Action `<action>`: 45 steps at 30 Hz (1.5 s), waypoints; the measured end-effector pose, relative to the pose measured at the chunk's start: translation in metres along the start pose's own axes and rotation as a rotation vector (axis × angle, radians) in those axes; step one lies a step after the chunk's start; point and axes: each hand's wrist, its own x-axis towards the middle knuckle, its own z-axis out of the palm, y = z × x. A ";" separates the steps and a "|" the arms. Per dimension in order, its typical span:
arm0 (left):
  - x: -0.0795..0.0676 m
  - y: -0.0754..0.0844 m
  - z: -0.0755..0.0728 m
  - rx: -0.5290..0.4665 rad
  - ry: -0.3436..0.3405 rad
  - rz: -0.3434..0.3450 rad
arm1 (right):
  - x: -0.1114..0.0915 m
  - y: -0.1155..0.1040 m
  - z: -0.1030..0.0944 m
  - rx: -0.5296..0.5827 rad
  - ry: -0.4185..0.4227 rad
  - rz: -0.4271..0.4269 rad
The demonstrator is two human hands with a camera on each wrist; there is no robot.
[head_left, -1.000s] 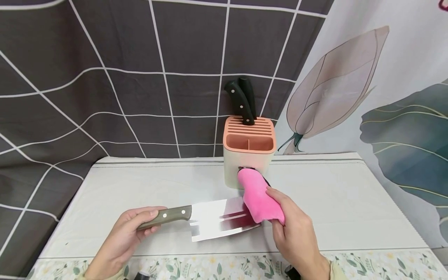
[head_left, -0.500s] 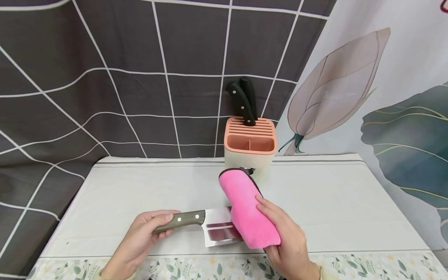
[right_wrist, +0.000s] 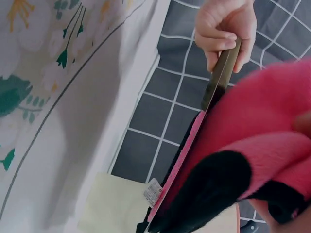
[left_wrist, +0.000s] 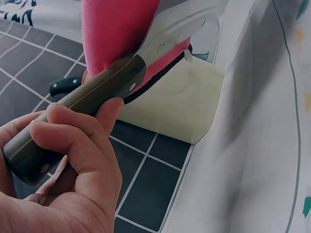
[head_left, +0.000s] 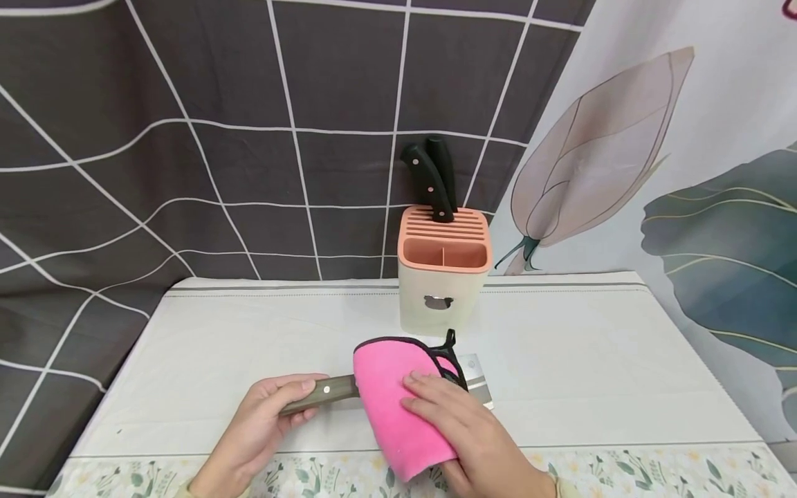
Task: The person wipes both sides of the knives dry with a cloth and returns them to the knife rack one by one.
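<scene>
My left hand [head_left: 260, 423] grips the olive-green handle of a cleaver [head_left: 328, 391], its blade pointing right. A bright pink cloth [head_left: 391, 404] with black edging lies over most of the blade; only the far end [head_left: 478, 382] of the cleaver shows past it. My right hand [head_left: 479, 439] holds the cloth against the blade, fingers laid over its near face and thumb at its lower edge. In the left wrist view, bare metal of the cleaver blade [left_wrist: 180, 26] shows, with pink cloth [left_wrist: 114, 31] behind it. From the right wrist, the cloth [right_wrist: 228, 121] covers the blade's facing side.
A cream knife block [head_left: 429, 318] with an orange slotted top stands behind the hands. Black-handled knives [head_left: 429, 183] stick up from its slots. The white table cover [head_left: 261, 325] has a floral front strip [head_left: 660, 467]. A dark grid-patterned curtain [head_left: 249, 166] hangs behind.
The right hand has slid the cloth leftward along the blade toward the handle, uncovering the far end. The left hand and cleaver have shifted right.
</scene>
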 end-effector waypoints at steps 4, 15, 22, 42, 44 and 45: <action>0.000 0.001 0.000 -0.001 -0.001 0.009 | -0.004 -0.001 0.001 -0.024 -0.196 0.017; 0.000 0.004 -0.001 -0.011 -0.015 0.027 | -0.010 0.000 0.000 -0.091 -0.372 0.040; -0.001 0.004 -0.004 -0.023 -0.041 0.058 | -0.010 0.001 -0.002 -0.086 -0.388 0.062; -0.003 0.006 -0.013 -0.009 0.001 0.060 | -0.010 0.009 -0.015 -0.122 -0.445 0.129; -0.003 0.005 -0.014 -0.012 -0.007 0.067 | -0.010 0.010 -0.019 -0.129 -0.474 0.154; -0.003 0.006 -0.015 -0.013 -0.011 0.072 | -0.009 0.010 -0.020 -0.131 -0.480 0.159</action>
